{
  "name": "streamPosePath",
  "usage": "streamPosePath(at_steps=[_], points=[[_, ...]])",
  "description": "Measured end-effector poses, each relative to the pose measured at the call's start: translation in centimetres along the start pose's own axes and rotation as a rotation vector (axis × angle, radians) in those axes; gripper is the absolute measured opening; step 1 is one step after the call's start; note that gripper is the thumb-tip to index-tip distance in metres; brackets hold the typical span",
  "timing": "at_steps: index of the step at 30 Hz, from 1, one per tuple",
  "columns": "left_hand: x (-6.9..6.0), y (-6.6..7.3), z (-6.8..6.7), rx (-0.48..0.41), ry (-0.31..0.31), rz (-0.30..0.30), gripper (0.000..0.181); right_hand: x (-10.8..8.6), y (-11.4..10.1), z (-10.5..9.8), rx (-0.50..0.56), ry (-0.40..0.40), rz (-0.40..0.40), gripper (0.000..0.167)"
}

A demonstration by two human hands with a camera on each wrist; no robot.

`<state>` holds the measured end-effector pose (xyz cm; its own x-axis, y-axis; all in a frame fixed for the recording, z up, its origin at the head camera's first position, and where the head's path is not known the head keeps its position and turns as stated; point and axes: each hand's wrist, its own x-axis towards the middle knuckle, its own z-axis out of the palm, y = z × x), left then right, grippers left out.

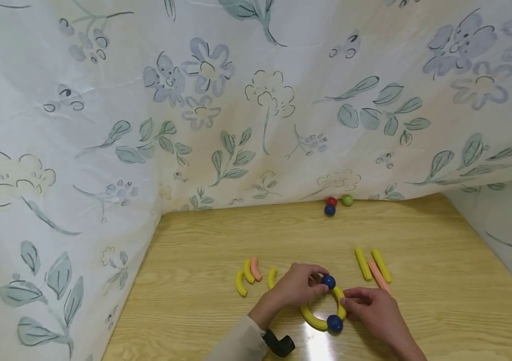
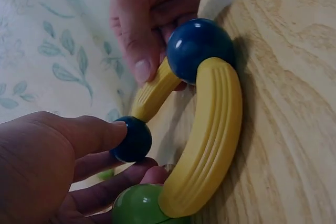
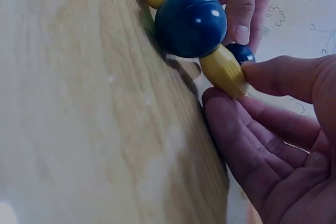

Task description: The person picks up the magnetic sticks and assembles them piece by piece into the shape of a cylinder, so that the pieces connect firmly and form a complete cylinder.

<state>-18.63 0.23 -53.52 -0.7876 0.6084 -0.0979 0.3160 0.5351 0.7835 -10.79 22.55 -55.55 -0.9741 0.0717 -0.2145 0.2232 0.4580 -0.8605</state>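
Curved yellow sticks (image 1: 314, 319) and balls form a ring on the table. My left hand (image 1: 298, 286) pinches the far blue ball (image 1: 328, 282) between thumb and fingers. Thumb and fingers of my right hand (image 1: 375, 313) pinch the curved yellow stick (image 2: 155, 90) that joins the two blue balls. The near blue ball (image 2: 200, 51) links that stick to another curved yellow one (image 2: 205, 140), whose other end meets a green ball (image 2: 139, 205) beside my left hand. In the head view the left hand hides the green ball.
Curved yellow and pink sticks (image 1: 256, 269) lie left of the hands. Straight yellow sticks (image 1: 363, 264) and a pink one (image 1: 378, 276) lie to the right. Red (image 1: 331, 201), blue (image 1: 330, 210) and green (image 1: 348, 200) balls rest at the back edge, by a flowered cloth (image 1: 237, 100).
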Motion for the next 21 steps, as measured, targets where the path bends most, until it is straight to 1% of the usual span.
streamPosePath(at_steps=[7, 11, 14, 18, 21], points=[[-0.4, 0.1, -0.3, 0.098, 0.033, 0.005, 0.035, 0.6, -0.6, -0.3, -0.179, 0.064, -0.088, 0.017], [-0.9, 0.1, -0.5, 0.137, 0.048, -0.003, 0.040, 0.9, -1.2, -0.5, -0.225, 0.080, -0.099, 0.020], [-1.6, 0.1, -0.7, 0.163, 0.071, -0.010, 0.045, 0.8, -1.4, -0.6, -0.237, 0.086, -0.093, 0.025], [-3.1, 0.1, -0.9, 0.130, 0.110, -0.009, 0.046, -0.2, -1.3, -0.7, -0.235, 0.088, -0.059, 0.032], [-4.8, -0.1, -0.8, 0.044, 0.116, -0.019, 0.041, -1.4, -1.1, -0.7, -0.222, 0.071, -0.020, 0.040]])
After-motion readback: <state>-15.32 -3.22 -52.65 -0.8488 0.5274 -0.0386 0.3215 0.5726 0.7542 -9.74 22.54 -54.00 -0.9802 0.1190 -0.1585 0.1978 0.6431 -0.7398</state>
